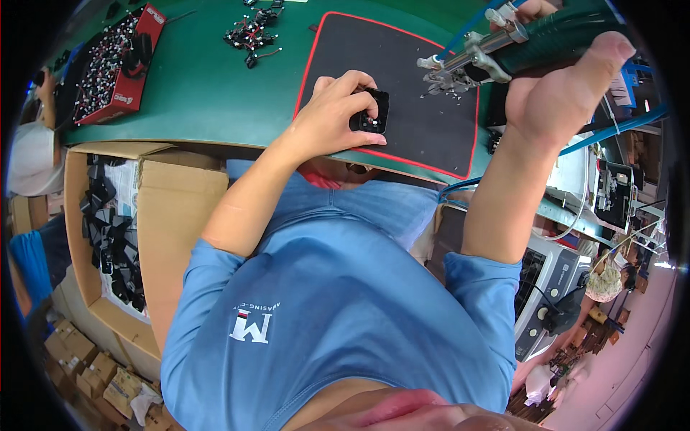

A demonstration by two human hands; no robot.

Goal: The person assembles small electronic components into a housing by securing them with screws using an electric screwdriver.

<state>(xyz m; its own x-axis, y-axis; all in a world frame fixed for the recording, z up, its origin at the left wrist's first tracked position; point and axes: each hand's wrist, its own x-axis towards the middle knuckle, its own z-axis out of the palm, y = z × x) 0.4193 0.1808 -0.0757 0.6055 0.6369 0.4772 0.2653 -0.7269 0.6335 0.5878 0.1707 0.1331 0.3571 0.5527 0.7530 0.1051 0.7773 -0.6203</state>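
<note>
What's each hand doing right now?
Left hand: closed, holding a small black part.
Right hand: closed around a dark green tool.

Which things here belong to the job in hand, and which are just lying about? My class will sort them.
Job in hand:
black part, held in the left hand
green and silver tool, held in the right hand
black mat beneath

Seemingly lying about:
red box of small wired parts
loose wired parts on the bench
cardboard box of black pieces

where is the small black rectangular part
In the head view, the part is in the left hand, over the left side of the black red-edged mat.
</note>
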